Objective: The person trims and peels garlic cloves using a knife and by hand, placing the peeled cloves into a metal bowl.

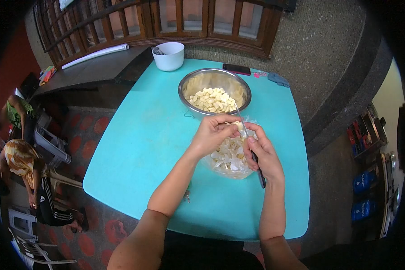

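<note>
My left hand pinches a small pale piece that looks like a garlic clove, partly hidden by the fingers. A knife with a black handle is in my right hand, its thin blade pointing up and away, against the clove. Under both hands sits a clear plastic bag filled with whitish papery skins and scraps. Just beyond them stands a steel bowl with many peeled, cream-coloured cloves heaped inside.
The turquoise table also carries a white bowl, a dark phone, a keychain and a blue-grey cloth along its far edge. Two people sit at the left near plastic chairs. A wooden-framed window is behind.
</note>
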Motion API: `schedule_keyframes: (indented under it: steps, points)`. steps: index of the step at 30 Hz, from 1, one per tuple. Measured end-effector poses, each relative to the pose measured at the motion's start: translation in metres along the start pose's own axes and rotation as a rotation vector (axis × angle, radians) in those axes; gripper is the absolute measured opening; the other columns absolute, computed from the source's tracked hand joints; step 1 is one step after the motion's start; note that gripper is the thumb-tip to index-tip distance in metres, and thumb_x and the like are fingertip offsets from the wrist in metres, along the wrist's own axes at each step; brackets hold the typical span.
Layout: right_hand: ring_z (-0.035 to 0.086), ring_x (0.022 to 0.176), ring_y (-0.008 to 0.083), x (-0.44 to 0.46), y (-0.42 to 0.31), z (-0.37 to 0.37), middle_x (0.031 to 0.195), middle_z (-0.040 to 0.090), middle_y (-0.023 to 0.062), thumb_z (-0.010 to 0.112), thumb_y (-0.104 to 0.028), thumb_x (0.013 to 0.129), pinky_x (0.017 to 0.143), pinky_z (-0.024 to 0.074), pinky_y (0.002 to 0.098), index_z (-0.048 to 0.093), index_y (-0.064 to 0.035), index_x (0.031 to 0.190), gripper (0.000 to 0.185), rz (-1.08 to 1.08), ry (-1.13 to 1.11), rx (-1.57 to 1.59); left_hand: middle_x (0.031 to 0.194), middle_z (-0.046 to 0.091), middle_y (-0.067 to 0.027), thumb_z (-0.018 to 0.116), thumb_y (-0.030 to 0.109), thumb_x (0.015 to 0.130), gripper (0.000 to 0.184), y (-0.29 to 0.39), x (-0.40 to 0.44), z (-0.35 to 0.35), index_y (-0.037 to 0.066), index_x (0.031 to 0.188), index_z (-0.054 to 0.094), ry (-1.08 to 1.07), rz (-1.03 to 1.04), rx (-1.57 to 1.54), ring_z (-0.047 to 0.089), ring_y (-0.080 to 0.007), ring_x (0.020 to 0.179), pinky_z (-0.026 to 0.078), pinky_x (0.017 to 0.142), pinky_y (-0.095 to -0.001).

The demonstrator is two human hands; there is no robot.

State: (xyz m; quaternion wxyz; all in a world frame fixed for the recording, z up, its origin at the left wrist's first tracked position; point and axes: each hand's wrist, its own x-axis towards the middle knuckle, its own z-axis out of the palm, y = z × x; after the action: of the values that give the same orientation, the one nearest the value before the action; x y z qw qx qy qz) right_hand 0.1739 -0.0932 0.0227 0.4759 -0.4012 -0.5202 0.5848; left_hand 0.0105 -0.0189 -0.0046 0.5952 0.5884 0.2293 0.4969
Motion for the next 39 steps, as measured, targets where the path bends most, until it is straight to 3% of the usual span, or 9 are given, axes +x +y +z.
schedule_keyframes:
  steps: [25, 31, 39]
  points:
    - [0.032, 0.039, 0.0039, 0.002, 0.007, -0.012, 0.062, 0.040, -0.0009, 0.041, -0.027, 0.098, 0.035, 0.0270, 0.0191, 0.039, -0.0100, 0.127, 0.034, 0.018, -0.139, 0.203, 0.096, 0.063, -0.0067, 0.064, 0.004, 0.084, 0.021, 0.003, -0.001, -0.002, -0.004, 0.103, 0.063, -0.052, 0.046, -0.058, 0.061, -0.0105, 0.085, 0.052, 0.075, -0.0241]
    - [0.032, 0.039, 0.0039, 0.000, 0.004, -0.008, 0.061, 0.040, -0.0021, 0.042, -0.025, 0.098, 0.036, 0.0275, 0.0187, 0.038, -0.0108, 0.129, 0.034, 0.025, -0.117, 0.096, 0.104, 0.058, -0.0092, 0.062, -0.001, 0.083, 0.021, -0.002, 0.001, -0.005, -0.005, 0.104, 0.063, -0.047, 0.210, 0.100, 0.060, -0.0148, 0.091, 0.053, 0.080, -0.0270]
    - [0.033, 0.041, 0.0033, 0.000, 0.005, -0.011, 0.061, 0.040, -0.0024, 0.042, -0.023, 0.098, 0.037, 0.0286, 0.0185, 0.036, -0.0111, 0.131, 0.035, 0.043, -0.090, 0.077, 0.101, 0.061, -0.0082, 0.065, -0.003, 0.080, 0.017, 0.005, -0.002, -0.001, -0.004, 0.097, 0.062, 0.023, 0.070, -0.008, 0.061, -0.0129, 0.089, 0.052, 0.078, -0.0245]
